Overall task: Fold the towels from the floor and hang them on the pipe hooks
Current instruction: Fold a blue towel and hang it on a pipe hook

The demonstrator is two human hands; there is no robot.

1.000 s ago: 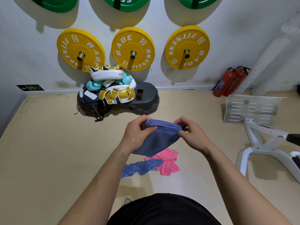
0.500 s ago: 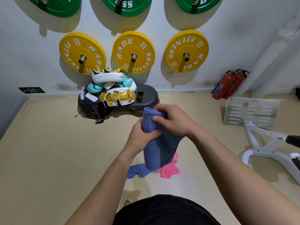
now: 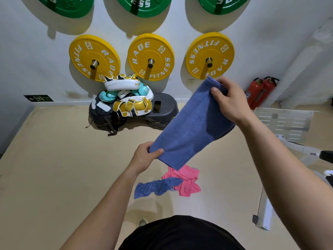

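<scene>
A folded blue towel [image 3: 189, 127] stretches diagonally in the air between my hands. My right hand [image 3: 229, 100] grips its upper end, in front of the right yellow plate. My left hand [image 3: 145, 156] pinches its lower corner, lower and to the left. On the beige floor beneath lie a crumpled pink towel [image 3: 186, 181] and a twisted blue towel [image 3: 155, 186], touching each other. No pipe hooks are visible.
Yellow weight plates [image 3: 151, 56] and green ones hang on the white wall. A dark step platform [image 3: 162, 112] piled with boxing pads [image 3: 132, 103] stands against it. Two red fire extinguishers [image 3: 259, 92], a white metal plate [image 3: 284, 121] and a white machine frame [image 3: 306, 152] are at right.
My right hand rose up and to the right with the towel's top end, while my left hand slid down to the lower corner. The towel now stretches out lengthwise.
</scene>
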